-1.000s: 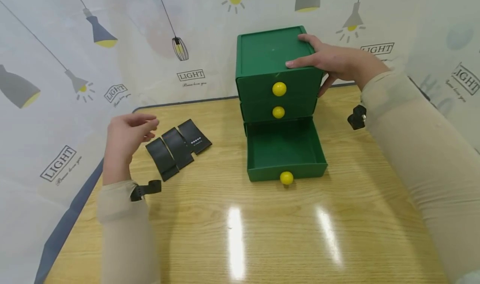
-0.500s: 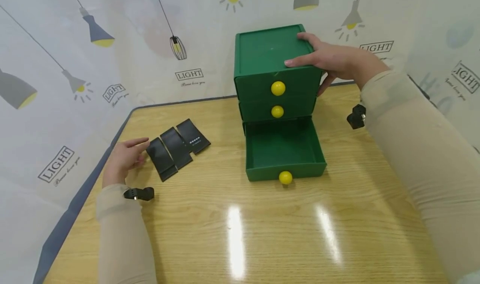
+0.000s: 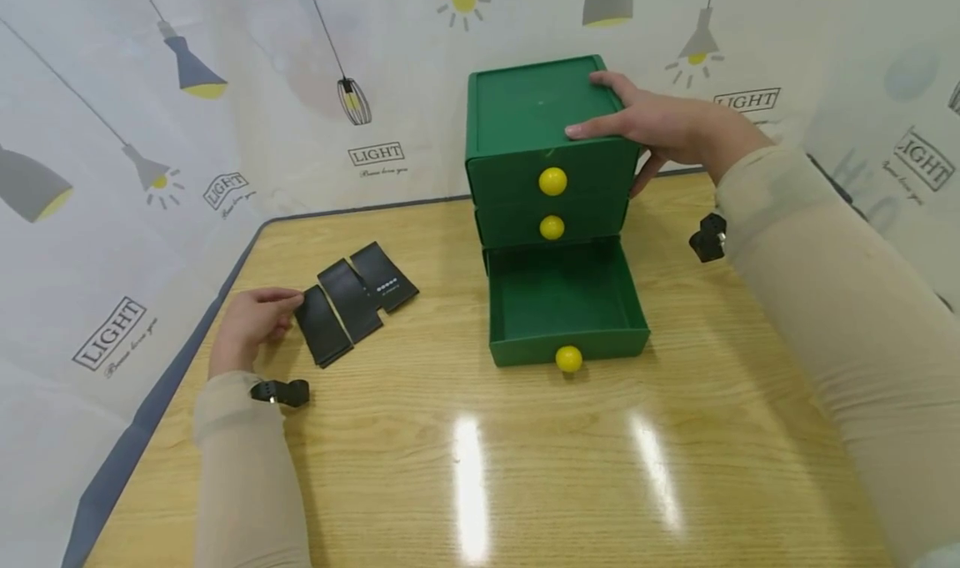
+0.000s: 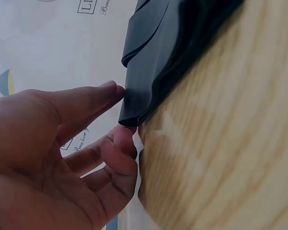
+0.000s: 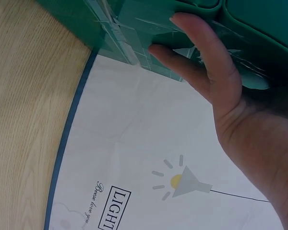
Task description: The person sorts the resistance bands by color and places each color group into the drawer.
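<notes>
A black folded item in three strips [image 3: 348,301] lies on the table at the left. My left hand [image 3: 255,322] pinches the outer edge of its leftmost strip; in the left wrist view the thumb and fingers of the hand [image 4: 72,158] meet the end of the black item [image 4: 141,86]. My right hand [image 3: 660,126] rests on the top right edge of a green drawer box [image 3: 532,113], fingers spread over its top and side. The box's bottom drawer [image 3: 562,301] is pulled out and holds nothing; the upper two are closed. The right wrist view shows the hand [image 5: 221,91] against the green side.
The wooden table [image 3: 375,468] extends in front of the box. A pale cloth backdrop [image 3: 262,118] printed with lamps stands behind and to the left, its dark border along the table's edge. Yellow knobs [image 3: 568,359] stick out from the drawer fronts.
My left hand has come down from above the table to the black item's left edge and taken hold of it; the leftmost strip has shifted slightly. My right hand stays on the box.
</notes>
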A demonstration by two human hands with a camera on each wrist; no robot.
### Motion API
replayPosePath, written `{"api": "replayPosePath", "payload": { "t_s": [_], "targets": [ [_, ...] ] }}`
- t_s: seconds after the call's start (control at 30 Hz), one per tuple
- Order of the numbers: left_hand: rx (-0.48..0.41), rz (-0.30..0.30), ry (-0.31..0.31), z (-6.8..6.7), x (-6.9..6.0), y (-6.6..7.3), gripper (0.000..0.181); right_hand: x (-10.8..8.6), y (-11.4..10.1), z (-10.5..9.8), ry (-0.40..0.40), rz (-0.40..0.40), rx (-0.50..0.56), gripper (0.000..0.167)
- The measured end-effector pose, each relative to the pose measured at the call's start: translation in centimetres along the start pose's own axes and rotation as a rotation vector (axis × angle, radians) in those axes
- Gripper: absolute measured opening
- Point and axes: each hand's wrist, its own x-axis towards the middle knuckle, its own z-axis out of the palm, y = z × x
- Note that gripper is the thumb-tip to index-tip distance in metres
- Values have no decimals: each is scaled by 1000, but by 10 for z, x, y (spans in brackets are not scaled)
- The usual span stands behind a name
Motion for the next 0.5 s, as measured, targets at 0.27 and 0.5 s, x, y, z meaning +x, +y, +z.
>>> {"api": "replayPosePath", "payload": {
  "t_s": [0.27, 0.5],
  "targets": [
    [-30, 12, 17, -1, 4, 2, 40, 0, 1, -1, -5, 15, 8, 111],
    [-41, -12, 48, 0, 8, 2, 52, 0, -1, -1, -2, 5, -9, 111]
  ]
}}
